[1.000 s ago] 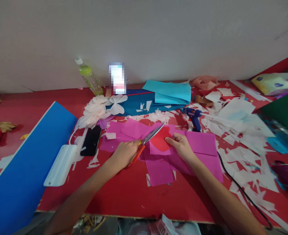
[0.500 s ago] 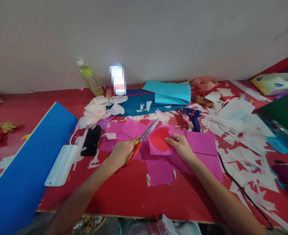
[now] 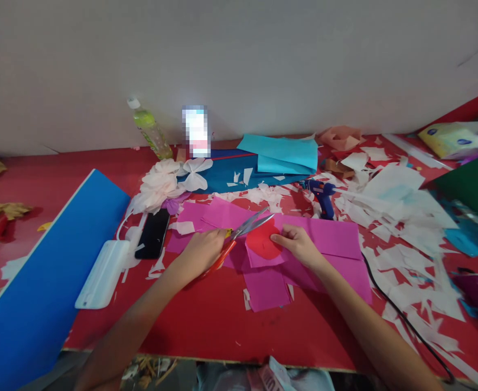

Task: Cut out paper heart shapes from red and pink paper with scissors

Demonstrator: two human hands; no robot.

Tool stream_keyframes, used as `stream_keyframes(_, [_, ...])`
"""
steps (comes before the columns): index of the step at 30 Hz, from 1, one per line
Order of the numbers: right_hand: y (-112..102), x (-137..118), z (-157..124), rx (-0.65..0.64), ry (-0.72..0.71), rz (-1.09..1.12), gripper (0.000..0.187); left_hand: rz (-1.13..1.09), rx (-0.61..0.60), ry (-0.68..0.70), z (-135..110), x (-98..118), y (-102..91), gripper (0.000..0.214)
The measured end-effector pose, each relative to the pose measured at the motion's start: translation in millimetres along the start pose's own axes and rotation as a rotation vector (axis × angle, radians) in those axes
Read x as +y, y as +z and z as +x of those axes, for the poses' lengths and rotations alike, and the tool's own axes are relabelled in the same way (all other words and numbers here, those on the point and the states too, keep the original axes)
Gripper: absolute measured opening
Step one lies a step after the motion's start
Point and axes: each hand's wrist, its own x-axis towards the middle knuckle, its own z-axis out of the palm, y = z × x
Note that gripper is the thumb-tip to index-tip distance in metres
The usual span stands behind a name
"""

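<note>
My left hand (image 3: 203, 250) grips orange-handled scissors (image 3: 242, 231), whose steel blades stand apart and point right over a red paper piece (image 3: 263, 243). My right hand (image 3: 299, 245) pinches that red piece together with a small pink sheet (image 3: 265, 258) at the right edge. Both lie over larger pink paper sheets (image 3: 336, 239) spread on the red table (image 3: 206, 320).
A blue board (image 3: 47, 271) lies at the left beside a white power bank (image 3: 98, 274) and a black phone (image 3: 153, 233). White paper flowers (image 3: 161, 184), a green bottle (image 3: 149, 127), cyan paper (image 3: 283, 152), a blue glue gun (image 3: 322, 195) and many white scraps (image 3: 393, 201) crowd the back and right.
The scissor blades, shut and raised before, have dropped lower and opened against the red piece. My right hand has shifted the paper slightly left.
</note>
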Motion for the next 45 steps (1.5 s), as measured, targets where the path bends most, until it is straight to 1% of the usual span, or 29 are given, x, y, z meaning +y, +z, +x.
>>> stream_keyframes(3, [0, -4, 0, -0.031, -0.008, -0.013, 0.046, 0.012, -0.016, 0.013, 1, -1, 0.7, 0.027])
stream_keyframes(10, [0, -8, -1, -0.051, 0.005, -0.022, 0.048, 0.032, -0.014, 0.028, 1, -3, 1.5, 0.023])
stream_keyframes(14, [0, -6, -1, -0.05, 0.008, -0.022, 0.046, 0.016, -0.032, 0.039, 1, -4, 0.7, 0.021])
stream_keyframes(18, [-1, -2, 0, -0.08, 0.014, 0.007, 0.042, -0.009, -0.046, 0.046, 1, -10, 0.7, 0.02])
stream_keyframes(24, [-2, -2, 0, -0.105, 0.036, 0.035, 0.037, -0.066, -0.021, 0.082, -2, -17, 1.7, 0.02])
stream_keyframes(31, [-2, 0, 2, -0.115, 0.025, 0.025, 0.038, -0.102, 0.006, 0.014, -7, -10, -8.8, 0.021])
stream_keyframes(34, [-3, 0, 2, -0.137, 0.034, 0.014, 0.036, -0.062, 0.011, 0.017, -6, -9, -10.9, 0.025])
stream_keyframes(40, [-3, -4, 0, -0.153, 0.008, -0.028, 0.034, 0.073, -0.057, 0.046, 0, -13, -7.2, 0.025])
stream_keyframes(45, [-3, -4, -1, -0.191, -0.017, -0.062, 0.035, 0.096, -0.077, 0.056, 2, -13, -5.8, 0.024])
